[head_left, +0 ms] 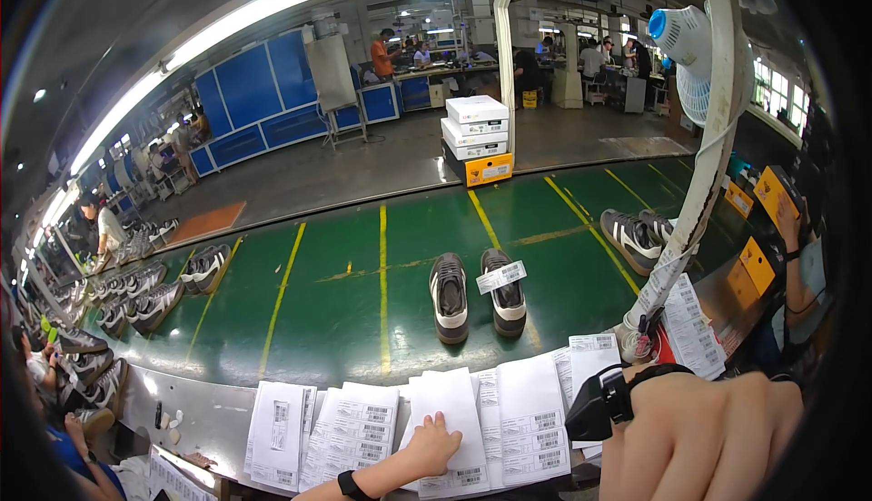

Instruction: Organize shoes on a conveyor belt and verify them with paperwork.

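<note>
My left hand [434,444], with a black band on its wrist, rests on a white sheet [445,392] in a row of printed label sheets. Its fingers lie on the paper. Close up at the lower right is my right hand [704,433], its fingers bent downward and their tips hidden. A black strapped device [599,403] sits beside it. On the green surface beyond the sheets stand two dark shoes with white stripes, a left one [449,297] and a right one [505,306]. A white barcode label [501,277] lies across the right one.
A green conveyor belt [345,319] with yellow lines runs across. More shoes stand at the left [154,306] and right [631,239]. Stacked shoe boxes [477,128] stand beyond. A white post [704,183] rises at the right, near another person's hand holding a yellow box [777,194].
</note>
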`<state>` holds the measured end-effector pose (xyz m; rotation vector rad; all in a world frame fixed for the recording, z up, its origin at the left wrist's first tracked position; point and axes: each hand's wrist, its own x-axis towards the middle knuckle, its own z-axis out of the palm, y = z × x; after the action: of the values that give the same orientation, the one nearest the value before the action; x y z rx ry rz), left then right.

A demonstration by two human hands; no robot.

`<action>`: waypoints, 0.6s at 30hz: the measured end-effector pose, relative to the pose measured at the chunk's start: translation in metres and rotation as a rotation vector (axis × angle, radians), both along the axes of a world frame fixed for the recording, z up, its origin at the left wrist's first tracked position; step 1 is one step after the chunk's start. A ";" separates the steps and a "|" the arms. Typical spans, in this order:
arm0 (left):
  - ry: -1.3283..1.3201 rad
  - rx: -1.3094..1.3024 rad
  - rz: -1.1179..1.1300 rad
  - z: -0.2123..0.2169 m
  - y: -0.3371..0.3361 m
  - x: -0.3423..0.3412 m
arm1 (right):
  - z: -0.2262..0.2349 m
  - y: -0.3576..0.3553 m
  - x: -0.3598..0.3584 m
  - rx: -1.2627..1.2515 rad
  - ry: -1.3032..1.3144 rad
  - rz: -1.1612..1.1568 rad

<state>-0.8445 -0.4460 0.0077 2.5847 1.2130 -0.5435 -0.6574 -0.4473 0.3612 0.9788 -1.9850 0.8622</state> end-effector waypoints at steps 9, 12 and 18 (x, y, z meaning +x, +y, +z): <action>0.001 -0.059 0.084 0.008 -0.012 -0.007 | -0.067 -0.046 0.070 0.165 -0.202 0.189; -0.072 -0.086 0.044 -0.030 -0.002 -0.008 | -0.067 -0.025 0.074 0.190 -0.317 0.139; -0.132 0.023 0.072 -0.063 -0.006 -0.015 | -0.056 -0.026 -0.013 -0.455 0.465 -0.273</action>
<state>-0.8592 -0.4522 -0.0554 2.5393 1.2690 -0.3401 -0.6706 -0.4735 0.3052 0.5633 -1.4003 0.7963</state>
